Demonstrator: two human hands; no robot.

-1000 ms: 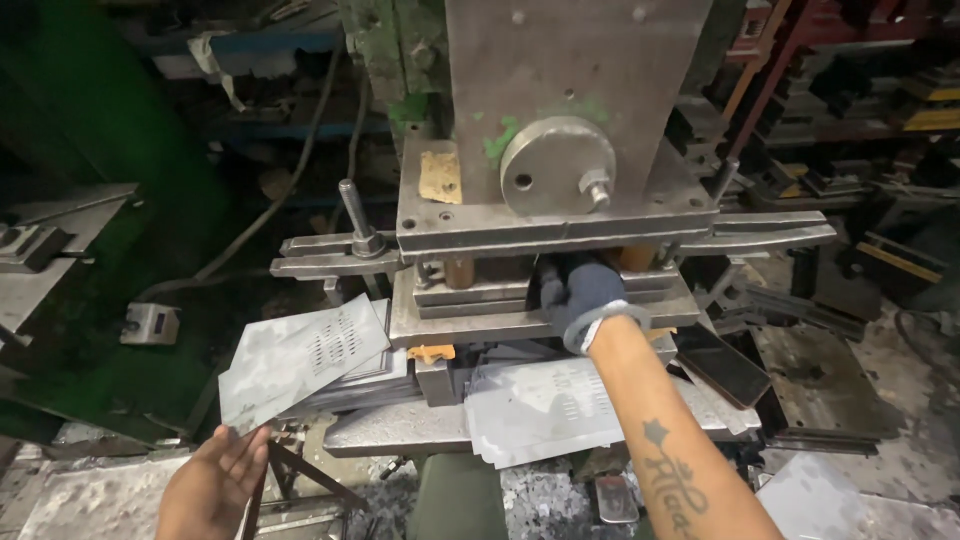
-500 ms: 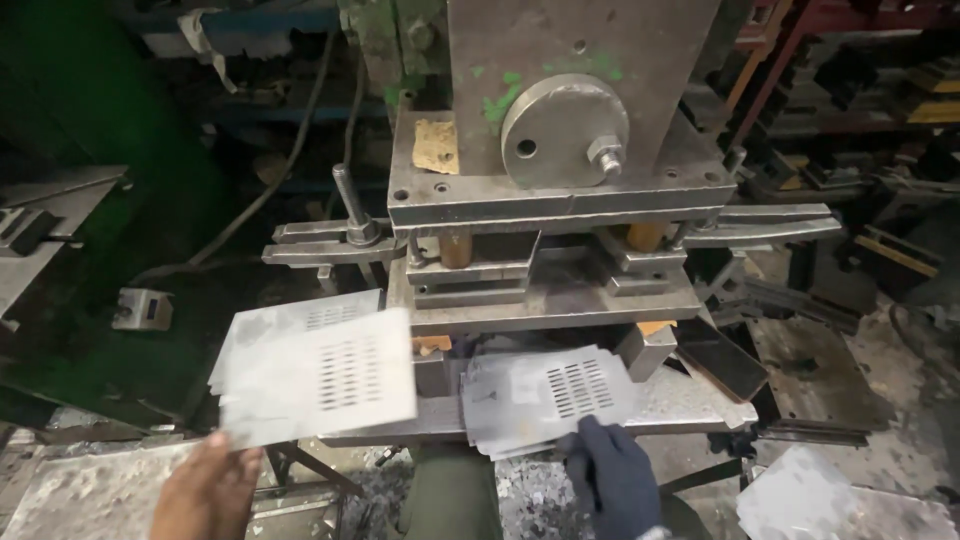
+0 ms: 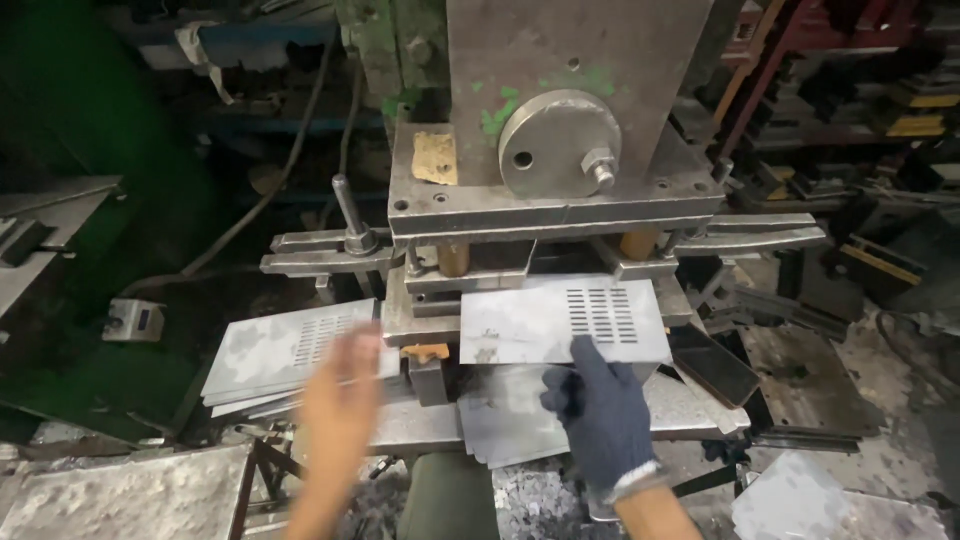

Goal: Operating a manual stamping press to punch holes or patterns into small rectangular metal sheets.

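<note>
My gloved right hand (image 3: 600, 420) pinches the near edge of a flat grey metal sheet (image 3: 540, 325) with a block of punched slots. It holds the sheet level just in front of the die gap of the grey press (image 3: 560, 130). My bare left hand (image 3: 340, 405) is blurred with motion, fingers spread and nothing in it. It hovers at the near right corner of a stack of slotted sheets (image 3: 285, 355) lying left of the die. More sheets (image 3: 505, 425) lie on the press table under the held one.
Clamp bars (image 3: 320, 250) stick out on both sides of the die. A worn metal plate (image 3: 120, 495) lies low at the left. A dark tray (image 3: 715, 365) and scrap plates (image 3: 810, 385) sit on the right. Cluttered racks fill the background.
My right hand came out of the die, dropped to the table and has now lifted a slotted sheet up to the die. My left hand laid a sheet on the left stack and let go.
</note>
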